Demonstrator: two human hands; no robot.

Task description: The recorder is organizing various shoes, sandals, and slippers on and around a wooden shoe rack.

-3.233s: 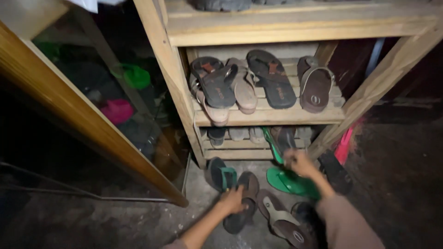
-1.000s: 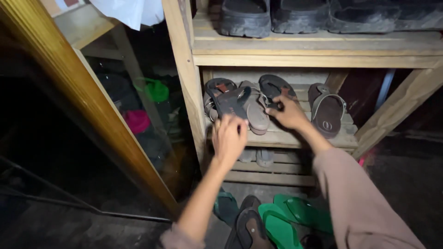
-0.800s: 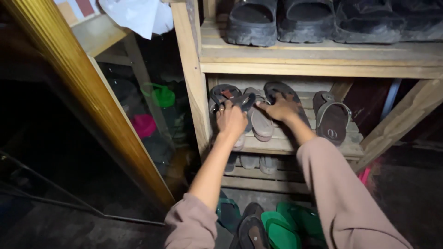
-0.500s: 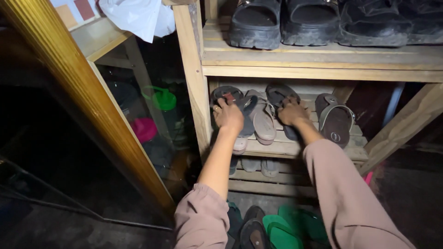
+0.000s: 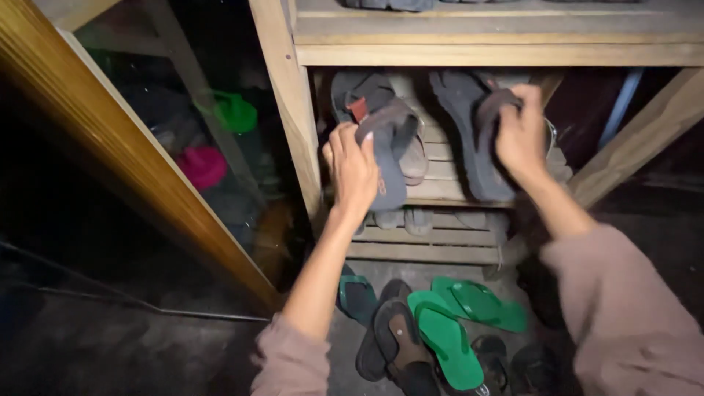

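Head view: a dark grey sandal [image 5: 381, 139] is gripped by its strap in the left hand [image 5: 353, 169], fingers curled closed, in front of the middle shelf [image 5: 440, 192] of a wooden shoe rack [image 5: 290, 110]. A second dark sandal [image 5: 469, 136] is clasped at its strap by the right hand [image 5: 522, 136], fingers closed. Green flip-flops [image 5: 455, 330] are seen on the floor below.

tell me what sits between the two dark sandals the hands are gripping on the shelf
In the head view, a worn tan sandal lies between the left hand's dark sandal and the right hand's dark sandal, beside bare wooden shelf slats.
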